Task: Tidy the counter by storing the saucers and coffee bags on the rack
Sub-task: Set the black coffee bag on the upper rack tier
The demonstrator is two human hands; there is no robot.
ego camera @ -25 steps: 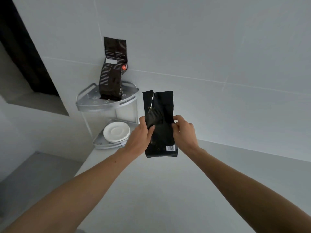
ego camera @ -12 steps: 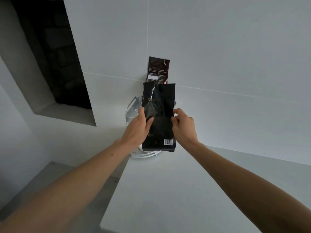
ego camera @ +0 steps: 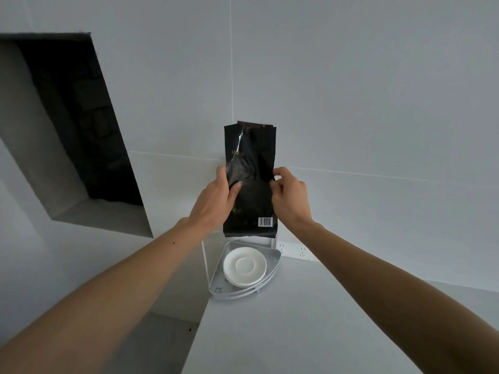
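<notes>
Both hands, left hand (ego camera: 216,197) and right hand (ego camera: 289,197), pinch the black coffee bag (ego camera: 249,182) upright above the corner rack (ego camera: 244,292) holding saucers (ego camera: 244,265), so it could slip onto them

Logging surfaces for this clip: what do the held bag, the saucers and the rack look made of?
Bag: likely foil-lined plastic film, black and glossy; it creases sharply, with a bright highlight on one fold.
Saucers: probably glazed ceramic, smooth white, with a ringed well.
Rack: seemingly metal, silver-grey satin; thin perforated tray with a rail. Coated plastic can't be excluded.
</notes>
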